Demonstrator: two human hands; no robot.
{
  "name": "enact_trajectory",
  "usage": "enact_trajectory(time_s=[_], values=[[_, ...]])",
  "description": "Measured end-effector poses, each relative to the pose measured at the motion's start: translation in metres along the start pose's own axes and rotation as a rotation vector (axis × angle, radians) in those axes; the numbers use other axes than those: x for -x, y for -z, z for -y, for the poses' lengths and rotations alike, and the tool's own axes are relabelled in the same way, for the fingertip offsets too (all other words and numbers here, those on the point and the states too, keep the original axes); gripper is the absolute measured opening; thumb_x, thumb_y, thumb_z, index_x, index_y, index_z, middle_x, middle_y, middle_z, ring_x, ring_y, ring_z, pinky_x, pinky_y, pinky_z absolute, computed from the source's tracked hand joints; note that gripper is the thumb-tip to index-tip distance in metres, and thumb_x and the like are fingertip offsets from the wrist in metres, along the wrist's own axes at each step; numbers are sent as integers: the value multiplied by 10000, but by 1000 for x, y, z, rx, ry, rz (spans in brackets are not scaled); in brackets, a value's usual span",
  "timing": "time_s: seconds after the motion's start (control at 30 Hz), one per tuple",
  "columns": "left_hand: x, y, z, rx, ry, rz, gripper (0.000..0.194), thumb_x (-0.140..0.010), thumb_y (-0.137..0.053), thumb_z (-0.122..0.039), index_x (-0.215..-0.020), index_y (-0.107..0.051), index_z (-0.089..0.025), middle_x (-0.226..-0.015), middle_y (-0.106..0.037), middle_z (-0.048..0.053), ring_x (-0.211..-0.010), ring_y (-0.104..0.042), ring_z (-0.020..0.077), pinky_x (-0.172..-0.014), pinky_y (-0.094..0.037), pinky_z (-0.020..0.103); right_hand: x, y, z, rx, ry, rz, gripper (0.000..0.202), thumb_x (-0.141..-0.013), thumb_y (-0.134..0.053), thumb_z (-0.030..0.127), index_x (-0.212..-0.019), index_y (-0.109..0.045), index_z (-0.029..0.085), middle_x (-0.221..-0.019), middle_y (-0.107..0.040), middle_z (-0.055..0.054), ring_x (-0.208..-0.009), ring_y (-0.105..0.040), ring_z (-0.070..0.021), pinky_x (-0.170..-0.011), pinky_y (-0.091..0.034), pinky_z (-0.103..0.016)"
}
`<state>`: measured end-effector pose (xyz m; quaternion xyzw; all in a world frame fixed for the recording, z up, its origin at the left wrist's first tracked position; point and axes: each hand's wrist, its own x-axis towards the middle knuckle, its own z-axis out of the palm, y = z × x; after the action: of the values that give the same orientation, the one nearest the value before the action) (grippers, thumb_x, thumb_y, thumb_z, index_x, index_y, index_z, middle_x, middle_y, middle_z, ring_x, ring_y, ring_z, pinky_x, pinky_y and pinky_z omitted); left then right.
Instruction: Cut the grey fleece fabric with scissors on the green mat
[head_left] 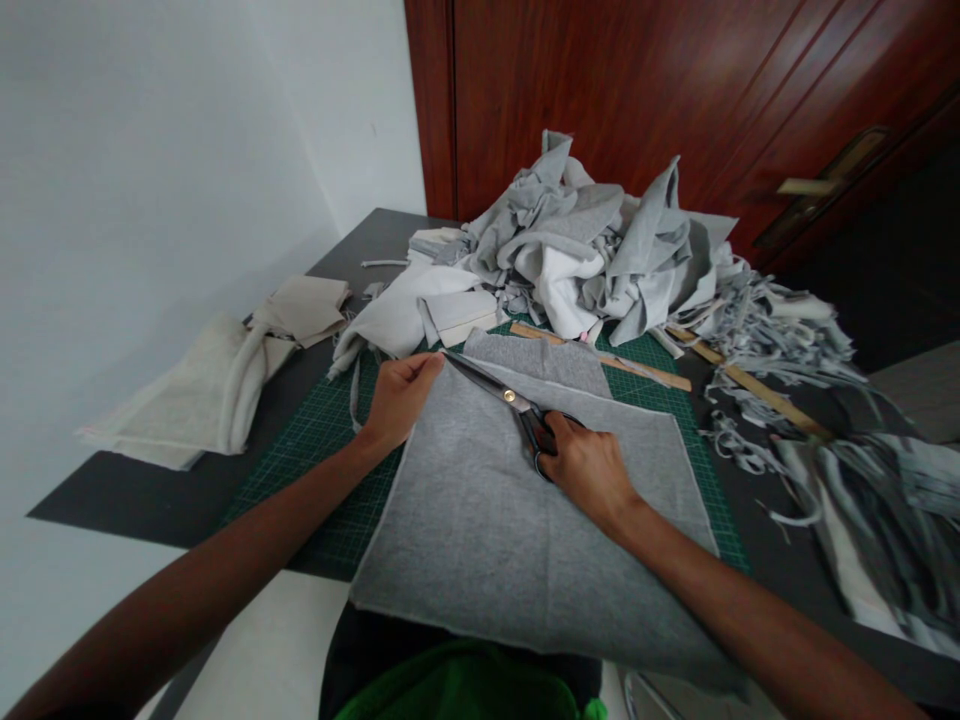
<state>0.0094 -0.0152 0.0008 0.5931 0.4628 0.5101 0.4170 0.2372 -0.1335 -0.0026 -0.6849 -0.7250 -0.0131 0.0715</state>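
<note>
A large piece of grey fabric [525, 530] lies over the cutting mat and hangs past the table's front edge. My left hand [403, 398] pinches the fabric's far left corner between thumb and fingers. In my right hand [589, 455] is a pair of scissors [510, 396], fingers through the black handles. The blades point left and away, their tips at the corner beside my left fingertips. Whether the tips touch the cloth I cannot tell. Just beyond the far edge lies a smaller grey fabric piece [540, 358].
A heap of grey and white cloth [570, 230] stands at the back. Wooden rulers [645, 370] lie on the green cutting mat [285, 465]. Thin fabric strips [787, 320] pile up at right, above folded cloth [892, 520]. Cream fabric [202, 385] lies at left, near the wall.
</note>
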Motion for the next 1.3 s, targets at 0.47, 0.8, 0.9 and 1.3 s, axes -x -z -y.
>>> enact_trajectory(time_s=[0.47, 0.8, 0.9, 1.3], values=[[-1, -1, -5, 185, 172, -14, 246, -751, -659, -362, -605, -639, -166, -519, -524, -25, -475, -466, 104, -450, -338, 222, 0, -1, 0, 20, -1, -122, 58, -873, -538, 202, -916, -576, 199, -804, -723, -38, -701, -661, -184, -539, -205, -309], [-1, 0, -3, 187, 154, 35, 251, -778, -646, -386, -659, -655, -166, -570, -550, -23, -495, -461, 98, -468, -345, 215, -2, 3, 0, -44, 13, -16, 111, -851, -536, 223, -950, -582, 201, -848, -735, -41, -712, -678, -197, -571, -281, -302], [-2, 1, -2, 63, 52, 56, 287, -815, -611, -395, -645, -632, -165, -590, -531, -20, -522, -437, 97, -468, -314, 213, -3, 2, -1, -43, -4, 7, 131, -850, -533, 239, -959, -592, 199, -800, -731, -48, -706, -679, -207, -589, -308, -298], [0, 2, -3, -180, -117, 9, 321, -863, -559, -382, -634, -609, -163, -569, -421, -36, -542, -351, 92, -502, -264, 224, -3, -1, 1, -114, -25, 18, 149, -817, -574, 260, -944, -623, 201, -734, -709, -31, -654, -659, -203, -584, -337, -282]])
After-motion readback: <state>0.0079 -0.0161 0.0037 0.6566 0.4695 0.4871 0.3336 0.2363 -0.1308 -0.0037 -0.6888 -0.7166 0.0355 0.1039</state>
